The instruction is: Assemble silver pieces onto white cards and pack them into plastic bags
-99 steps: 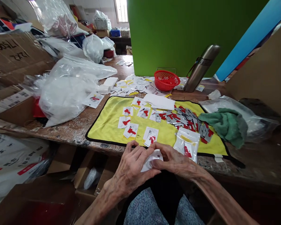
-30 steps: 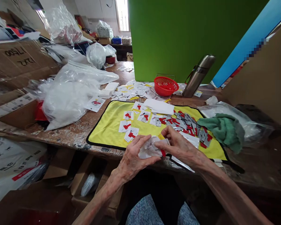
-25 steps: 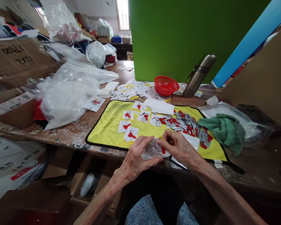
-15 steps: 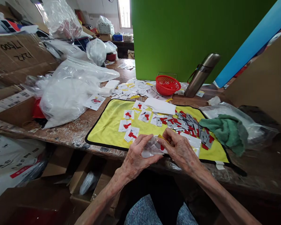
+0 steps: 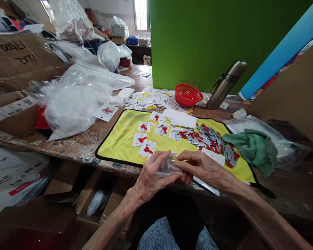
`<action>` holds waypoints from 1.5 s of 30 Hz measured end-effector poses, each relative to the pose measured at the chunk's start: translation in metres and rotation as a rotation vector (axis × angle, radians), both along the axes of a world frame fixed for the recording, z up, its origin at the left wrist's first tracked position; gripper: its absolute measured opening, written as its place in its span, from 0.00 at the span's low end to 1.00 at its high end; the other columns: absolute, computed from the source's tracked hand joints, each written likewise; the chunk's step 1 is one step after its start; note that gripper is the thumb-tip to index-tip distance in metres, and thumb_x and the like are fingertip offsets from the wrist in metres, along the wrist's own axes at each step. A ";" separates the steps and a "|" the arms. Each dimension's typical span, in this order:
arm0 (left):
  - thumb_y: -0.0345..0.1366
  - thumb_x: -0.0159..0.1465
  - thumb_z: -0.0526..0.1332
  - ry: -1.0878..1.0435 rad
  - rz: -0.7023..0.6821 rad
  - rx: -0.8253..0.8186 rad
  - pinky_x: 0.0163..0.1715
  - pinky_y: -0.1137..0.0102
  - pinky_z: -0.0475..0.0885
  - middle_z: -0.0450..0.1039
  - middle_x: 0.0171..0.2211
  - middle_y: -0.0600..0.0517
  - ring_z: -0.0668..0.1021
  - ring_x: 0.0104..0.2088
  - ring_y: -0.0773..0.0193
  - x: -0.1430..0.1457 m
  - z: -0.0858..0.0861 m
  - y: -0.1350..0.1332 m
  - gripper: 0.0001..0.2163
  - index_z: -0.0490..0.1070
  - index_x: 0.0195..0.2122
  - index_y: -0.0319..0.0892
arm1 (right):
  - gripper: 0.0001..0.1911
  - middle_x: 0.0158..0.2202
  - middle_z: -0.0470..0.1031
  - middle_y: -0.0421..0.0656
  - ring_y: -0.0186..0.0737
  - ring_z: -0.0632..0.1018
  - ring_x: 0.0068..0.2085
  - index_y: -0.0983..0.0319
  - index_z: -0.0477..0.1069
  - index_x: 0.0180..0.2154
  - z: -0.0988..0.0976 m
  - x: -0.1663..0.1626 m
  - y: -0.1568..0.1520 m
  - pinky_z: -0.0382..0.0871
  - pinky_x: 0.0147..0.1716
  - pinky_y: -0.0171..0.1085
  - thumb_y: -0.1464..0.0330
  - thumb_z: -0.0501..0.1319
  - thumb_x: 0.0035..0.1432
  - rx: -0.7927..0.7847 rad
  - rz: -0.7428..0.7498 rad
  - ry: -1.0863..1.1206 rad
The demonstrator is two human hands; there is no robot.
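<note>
Head view: cluttered workroom w/ green panel (image 5: 198, 41) ahead, window (image 5: 140, 17) far off top centre, cardboard box (image 5: 18, 52) upper left & big clear poly sacks (image 5: 73, 104) left of centre. On the scarred wooden tabletop (image 5: 67, 149) we've got a yellow mat w/ black border (image 5: 120, 139), and beyond it a red plastic basket (image 5: 187, 95) & steel vacuum flask (image 5: 226, 85). Green towel (image 5: 253, 149) lies right of the mat. On the mat: white cards w/ red marks (image 5: 146, 150) lower left, silver-grey tags w/ red bits (image 5: 211, 140) heaped right of centre, white sheets (image 5: 179, 118) top centre.

Latest change: R hand (image 5: 203, 168) has gone from curled over the bag to fingers stretched left along it. Both hands are closed on a small clear poly bag (image 5: 169, 166), which sits btwn them just off the mat's near edge, over the tabletop's front. L hand (image 5: 155, 172) wraps its lower left side; R hand pinches the right end, w/ fingertips on top & thumb below. Bag's contents hard to make out, mostly hidden by fingers. Another clear bag w/ white card (image 5: 211, 158) lies just under R wrist, on the mat.
</note>
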State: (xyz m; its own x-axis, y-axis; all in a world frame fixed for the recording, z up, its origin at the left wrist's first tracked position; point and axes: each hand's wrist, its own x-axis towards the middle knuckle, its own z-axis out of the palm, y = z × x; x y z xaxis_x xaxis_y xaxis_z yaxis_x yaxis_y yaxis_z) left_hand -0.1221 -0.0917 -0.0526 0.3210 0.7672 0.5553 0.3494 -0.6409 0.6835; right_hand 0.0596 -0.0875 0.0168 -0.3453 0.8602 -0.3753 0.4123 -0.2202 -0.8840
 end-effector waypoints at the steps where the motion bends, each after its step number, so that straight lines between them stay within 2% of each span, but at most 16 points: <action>1: 0.38 0.55 0.67 -0.003 -0.001 -0.005 0.41 0.65 0.76 0.72 0.44 0.44 0.77 0.43 0.58 -0.001 0.000 0.000 0.25 0.66 0.54 0.41 | 0.20 0.20 0.74 0.40 0.35 0.76 0.21 0.62 0.68 0.30 -0.001 0.000 0.000 0.70 0.24 0.34 0.51 0.61 0.50 -0.014 -0.006 0.043; 3: 0.39 0.55 0.67 -0.009 -0.020 0.000 0.41 0.66 0.76 0.72 0.45 0.43 0.77 0.43 0.59 -0.002 0.001 0.001 0.25 0.66 0.54 0.40 | 0.18 0.21 0.76 0.40 0.34 0.76 0.22 0.62 0.66 0.30 -0.003 0.001 -0.001 0.71 0.25 0.34 0.52 0.61 0.52 -0.040 -0.002 0.089; 7: 0.39 0.56 0.66 -0.002 -0.029 0.064 0.43 0.65 0.75 0.72 0.44 0.44 0.77 0.44 0.59 -0.001 0.000 0.001 0.24 0.66 0.53 0.40 | 0.18 0.15 0.68 0.34 0.30 0.69 0.17 0.61 0.62 0.27 -0.011 -0.001 -0.001 0.61 0.17 0.30 0.53 0.62 0.51 0.004 -0.025 0.026; 9: 0.39 0.56 0.66 0.007 -0.023 0.051 0.43 0.65 0.75 0.72 0.44 0.44 0.76 0.44 0.59 0.001 -0.001 -0.001 0.24 0.66 0.54 0.40 | 0.19 0.17 0.68 0.33 0.30 0.69 0.18 0.61 0.63 0.31 -0.014 -0.002 0.000 0.59 0.17 0.29 0.53 0.62 0.50 0.015 -0.062 0.067; 12: 0.41 0.53 0.69 0.005 -0.058 -0.005 0.45 0.65 0.74 0.71 0.46 0.44 0.76 0.45 0.58 0.001 0.003 -0.002 0.27 0.66 0.53 0.40 | 0.17 0.23 0.68 0.35 0.29 0.67 0.22 0.63 0.68 0.32 -0.018 -0.004 0.003 0.57 0.20 0.30 0.55 0.62 0.51 0.022 0.034 0.086; 14: 0.43 0.50 0.71 0.015 -0.091 -0.120 0.46 0.64 0.73 0.71 0.46 0.44 0.75 0.46 0.57 -0.001 0.012 -0.001 0.31 0.66 0.54 0.40 | 0.16 0.22 0.67 0.36 0.29 0.65 0.23 0.64 0.69 0.27 -0.018 -0.005 0.004 0.55 0.21 0.30 0.57 0.62 0.52 0.048 0.085 0.045; 16: 0.45 0.52 0.68 0.028 -0.104 -0.323 0.45 0.65 0.72 0.73 0.45 0.46 0.76 0.44 0.58 -0.006 0.024 0.004 0.27 0.68 0.51 0.40 | 0.14 0.23 0.68 0.36 0.30 0.67 0.25 0.65 0.70 0.27 -0.017 -0.004 0.004 0.57 0.23 0.30 0.59 0.63 0.51 0.035 0.085 0.068; 19: 0.42 0.61 0.59 0.022 -0.165 -0.598 0.36 0.71 0.71 0.75 0.34 0.51 0.75 0.35 0.64 -0.014 0.039 0.013 0.12 0.73 0.38 0.39 | 0.13 0.29 0.73 0.37 0.33 0.72 0.31 0.64 0.72 0.34 -0.011 0.001 0.006 0.63 0.31 0.31 0.61 0.65 0.50 -0.128 0.153 0.251; 22: 0.42 0.60 0.60 -0.064 -0.269 -0.740 0.25 0.76 0.65 0.70 0.24 0.55 0.69 0.25 0.71 -0.017 0.043 0.019 0.11 0.70 0.29 0.38 | 0.13 0.31 0.74 0.38 0.34 0.73 0.34 0.64 0.72 0.36 -0.004 0.008 0.008 0.64 0.35 0.33 0.63 0.66 0.49 -0.262 0.266 0.333; 24: 0.44 0.58 0.62 -0.158 -0.299 -0.826 0.21 0.77 0.60 0.66 0.22 0.57 0.65 0.22 0.73 -0.015 0.043 0.019 0.13 0.68 0.27 0.38 | 0.12 0.28 0.72 0.37 0.31 0.71 0.30 0.64 0.71 0.33 -0.004 0.010 0.008 0.62 0.30 0.31 0.63 0.66 0.48 -0.258 0.280 0.296; 27: 0.46 0.55 0.64 -0.244 -0.321 -0.920 0.19 0.77 0.58 0.65 0.22 0.57 0.64 0.21 0.74 -0.010 0.042 0.015 0.15 0.66 0.27 0.39 | 0.12 0.25 0.69 0.34 0.28 0.66 0.25 0.64 0.71 0.30 -0.009 0.006 0.006 0.56 0.24 0.28 0.63 0.67 0.47 -0.212 0.194 0.259; 29: 0.47 0.54 0.65 -0.264 -0.312 -0.951 0.20 0.77 0.58 0.65 0.22 0.57 0.64 0.21 0.74 -0.008 0.044 0.012 0.16 0.66 0.27 0.39 | 0.12 0.25 0.69 0.34 0.28 0.66 0.25 0.64 0.71 0.31 -0.013 0.004 0.004 0.57 0.25 0.29 0.63 0.68 0.46 -0.224 0.164 0.297; 32: 0.49 0.53 0.66 -0.271 -0.299 -0.991 0.21 0.77 0.59 0.65 0.22 0.56 0.65 0.22 0.73 -0.007 0.046 0.011 0.17 0.66 0.26 0.38 | 0.14 0.28 0.71 0.36 0.30 0.68 0.28 0.64 0.73 0.34 -0.017 0.005 0.004 0.59 0.28 0.30 0.62 0.67 0.48 -0.232 0.213 0.336; 37: 0.49 0.50 0.68 -0.245 -0.391 -1.059 0.23 0.76 0.62 0.69 0.24 0.54 0.69 0.24 0.71 -0.003 0.047 0.010 0.19 0.66 0.28 0.38 | 0.17 0.24 0.69 0.35 0.29 0.65 0.25 0.65 0.72 0.30 -0.017 0.009 0.007 0.56 0.24 0.29 0.56 0.66 0.48 -0.130 0.280 0.255; 42: 0.47 0.52 0.67 -0.410 -0.245 -1.073 0.22 0.77 0.61 0.68 0.23 0.56 0.68 0.22 0.73 0.004 0.045 0.008 0.18 0.64 0.26 0.39 | 0.21 0.30 0.71 0.39 0.35 0.71 0.33 0.63 0.70 0.33 -0.014 0.012 0.000 0.64 0.34 0.33 0.51 0.60 0.53 -0.077 -0.021 0.357; 45: 0.47 0.52 0.67 -0.474 -0.238 -1.094 0.22 0.77 0.61 0.68 0.23 0.56 0.67 0.22 0.74 0.011 0.041 0.007 0.17 0.64 0.26 0.39 | 0.20 0.27 0.66 0.37 0.33 0.68 0.30 0.63 0.68 0.29 -0.015 0.012 -0.007 0.63 0.30 0.32 0.51 0.60 0.54 0.040 -0.081 0.277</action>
